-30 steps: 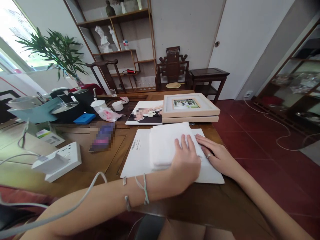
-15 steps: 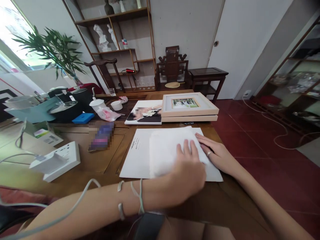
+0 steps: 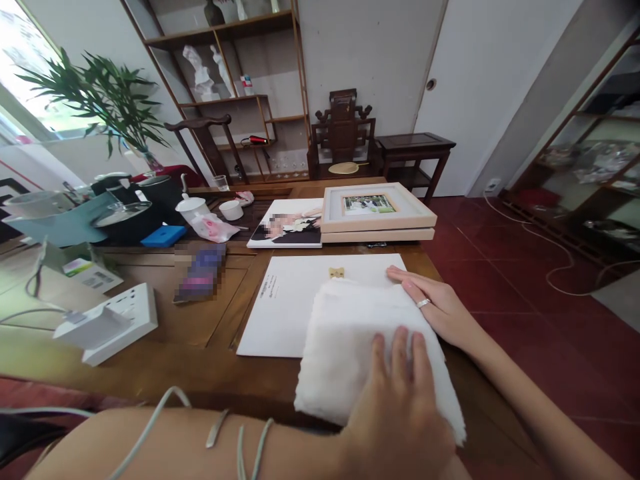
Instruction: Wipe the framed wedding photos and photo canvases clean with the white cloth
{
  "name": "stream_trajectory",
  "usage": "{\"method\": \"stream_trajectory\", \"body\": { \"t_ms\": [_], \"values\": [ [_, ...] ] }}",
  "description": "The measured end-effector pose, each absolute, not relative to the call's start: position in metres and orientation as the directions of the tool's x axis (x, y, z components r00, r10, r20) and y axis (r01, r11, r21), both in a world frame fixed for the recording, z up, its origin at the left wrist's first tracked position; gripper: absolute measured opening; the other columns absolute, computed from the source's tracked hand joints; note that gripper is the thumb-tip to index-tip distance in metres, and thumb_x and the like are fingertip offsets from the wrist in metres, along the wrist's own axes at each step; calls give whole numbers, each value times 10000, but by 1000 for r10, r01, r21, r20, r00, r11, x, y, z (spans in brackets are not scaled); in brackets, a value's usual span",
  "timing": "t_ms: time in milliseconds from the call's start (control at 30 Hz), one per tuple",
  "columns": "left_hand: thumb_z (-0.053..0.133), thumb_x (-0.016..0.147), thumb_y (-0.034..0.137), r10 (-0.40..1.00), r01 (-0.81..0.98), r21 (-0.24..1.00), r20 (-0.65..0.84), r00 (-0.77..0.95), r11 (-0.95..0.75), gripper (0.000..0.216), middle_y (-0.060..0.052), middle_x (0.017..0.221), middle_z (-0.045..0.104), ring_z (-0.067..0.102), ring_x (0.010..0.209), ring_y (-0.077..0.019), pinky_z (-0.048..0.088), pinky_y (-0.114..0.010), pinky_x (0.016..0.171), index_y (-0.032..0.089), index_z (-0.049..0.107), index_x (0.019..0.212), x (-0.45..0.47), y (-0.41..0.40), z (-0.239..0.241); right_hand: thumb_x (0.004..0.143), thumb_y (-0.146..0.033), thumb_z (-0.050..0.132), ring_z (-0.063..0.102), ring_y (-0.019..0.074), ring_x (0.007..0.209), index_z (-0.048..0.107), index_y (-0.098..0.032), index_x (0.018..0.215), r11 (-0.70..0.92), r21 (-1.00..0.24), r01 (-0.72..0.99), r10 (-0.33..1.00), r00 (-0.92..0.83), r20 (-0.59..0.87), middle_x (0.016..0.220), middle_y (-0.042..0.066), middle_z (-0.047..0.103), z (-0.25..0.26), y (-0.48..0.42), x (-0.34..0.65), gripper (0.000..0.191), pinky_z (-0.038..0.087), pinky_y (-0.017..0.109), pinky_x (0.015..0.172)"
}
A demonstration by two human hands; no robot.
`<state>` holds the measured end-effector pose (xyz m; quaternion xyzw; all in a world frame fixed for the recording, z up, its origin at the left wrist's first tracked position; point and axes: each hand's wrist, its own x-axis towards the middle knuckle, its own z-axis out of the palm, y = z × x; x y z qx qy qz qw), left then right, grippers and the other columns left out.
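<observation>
A white flat panel lies on the wooden table, with small print along its left side and a little brass-coloured hanger plate near its far edge. A white cloth covers its right part and hangs past the near edge. My left hand lies over the cloth, its fingers stretched out and pressing on it; its thumb is hidden. At the panel's right edge rests my right hand, fingers extended and a ring on one, touching the panel beside the cloth.
Behind the panel are stacked wooden picture frames and a photo print. To the left stand a power strip, a cardboard box, a blue box, a white teapot and a cup. A cable crosses my left arm.
My left hand has slid the cloth toward me and to the right, past the panel's near edge. The hanger plate now shows. My right hand stays at the panel's edge.
</observation>
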<state>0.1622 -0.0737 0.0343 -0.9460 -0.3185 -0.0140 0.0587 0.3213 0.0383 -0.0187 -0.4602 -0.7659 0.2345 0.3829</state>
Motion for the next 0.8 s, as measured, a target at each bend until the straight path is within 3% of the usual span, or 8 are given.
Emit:
{"method": "stream_trajectory", "body": {
  "t_ms": [100,167,267,367,467,600,700,800],
  "values": [
    [545,801,306,643,642,-41,-14,766,-766,270,-204,1377,447,415,1260,-392,394,-507,967,150,712,945,147,-55,49,926,-320,381,497,236,1216,627,-199,1165,490,-657,572,872,-309,380,1253,55,602,-18,39,320,364,364,421,1067],
    [533,776,201,700,700,-13,-33,714,-714,226,-193,1345,483,483,1209,-342,432,-442,946,125,690,919,139,-35,57,916,-299,390,499,239,1215,608,-182,1192,499,-619,607,866,-326,379,1277,71,582,-19,39,320,371,378,420,1055],
    [484,713,87,751,753,58,-61,658,-655,241,-155,1150,613,635,928,-252,514,-342,767,124,647,886,132,1,68,897,-290,416,499,252,1214,570,-148,1233,519,-575,632,853,-338,398,1305,113,552,-19,39,320,396,405,426,1029],
    [475,690,85,757,756,98,-33,652,-647,222,-120,920,653,630,787,-232,502,-306,647,135,615,854,132,35,78,888,-274,430,520,248,1194,572,-169,1220,551,-571,608,833,-355,425,1292,108,566,-20,39,319,377,426,423,1004],
    [477,692,89,724,717,104,59,687,-689,167,-107,840,638,612,774,-227,475,-293,624,135,602,793,141,62,83,879,-250,438,541,248,1169,612,-188,1154,561,-569,602,826,-362,432,1260,94,594,-19,39,319,331,431,417,994],
    [513,719,137,662,652,140,32,749,-745,85,-70,760,632,602,752,-202,464,-274,638,147,598,721,159,81,76,876,-233,436,589,254,1095,621,-197,1138,552,-566,613,832,-364,418,1215,88,621,-17,39,318,322,484,395,919],
    [484,755,162,690,681,146,19,724,-718,123,-64,793,641,601,766,-195,471,-269,652,155,606,759,163,84,68,882,-227,429,599,245,1073,612,-190,1155,558,-575,598,829,-376,414,1208,93,623,-15,38,319,330,496,380,898],
    [446,754,110,734,730,103,3,679,-676,183,-102,869,645,603,838,-220,481,-290,694,130,613,823,151,81,64,878,-232,443,557,245,1146,610,-160,1161,560,-577,594,827,-367,425,1247,107,600,-17,39,319,337,447,391,979]
  ]
}}
